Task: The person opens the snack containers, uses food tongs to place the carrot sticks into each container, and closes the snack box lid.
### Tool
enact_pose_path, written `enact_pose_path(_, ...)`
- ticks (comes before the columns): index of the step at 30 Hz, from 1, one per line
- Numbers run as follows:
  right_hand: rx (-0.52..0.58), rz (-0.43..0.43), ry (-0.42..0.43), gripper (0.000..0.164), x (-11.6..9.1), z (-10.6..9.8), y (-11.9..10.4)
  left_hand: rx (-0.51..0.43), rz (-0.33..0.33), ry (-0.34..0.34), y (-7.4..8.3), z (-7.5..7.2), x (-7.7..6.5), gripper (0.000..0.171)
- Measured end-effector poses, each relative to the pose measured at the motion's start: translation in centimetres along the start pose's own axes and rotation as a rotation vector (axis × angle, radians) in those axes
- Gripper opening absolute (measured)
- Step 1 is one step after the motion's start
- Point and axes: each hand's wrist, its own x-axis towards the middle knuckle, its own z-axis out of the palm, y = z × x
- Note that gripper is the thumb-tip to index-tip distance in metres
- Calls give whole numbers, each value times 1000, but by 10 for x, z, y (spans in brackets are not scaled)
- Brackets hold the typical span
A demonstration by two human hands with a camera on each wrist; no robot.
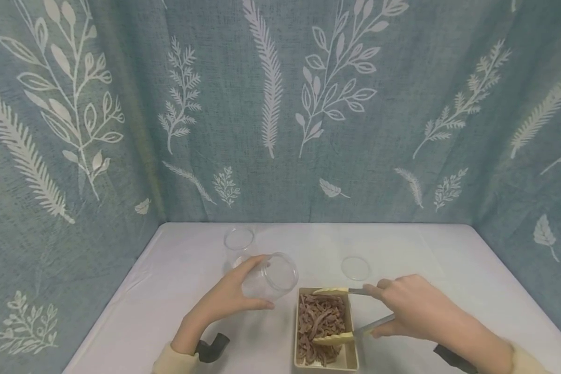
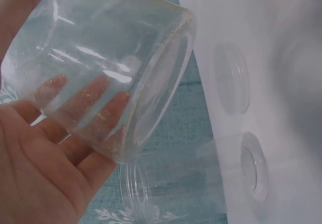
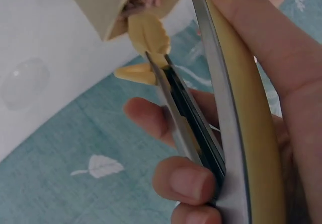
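Observation:
My left hand [image 1: 222, 298] grips a clear plastic jar [image 1: 257, 284], thumb on one side and fingers on the other. The jar is tilted with its mouth towards the right, and in the left wrist view its wall [image 2: 100, 43] shows small specks inside. My right hand [image 1: 416, 306] holds tongs [image 1: 334, 339] with yellow scalloped tips, arms spread apart. One tip lies over brown shredded strips [image 1: 319, 314] in a beige rectangular box [image 1: 350, 361]; the other is at the box's far edge. Nothing shows pinched between the tips.
A second clear jar [image 1: 239, 240] stands behind my left hand, partly hidden by it. On the white-covered table [image 1: 402, 244] a clear round lid [image 1: 355, 268] lies beyond the box. A blue-green leaf-patterned curtain [image 1: 224, 104] encloses the back and sides.

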Motion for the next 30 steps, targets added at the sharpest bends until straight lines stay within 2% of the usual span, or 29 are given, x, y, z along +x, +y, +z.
enact_pose_path(7,36,14,5,70,-3,13,2,0,34,-4,1,2,0,85)
enact_pose_path(13,36,0,26,63,-5,18,7,12,37,0,1,3,0,86)
enact_pose_path(21,4,-8,8,61,-4,19,5,24,60,-10,1,7,1,87)
enact_pose_path(26,-31,-9,-37,58,-4,16,1,26,65,-16,1,8,1,87)
enact_pose_path(30,-52,-51,-44,49,-4,13,-1,27,64,-21,1,8,0,86)
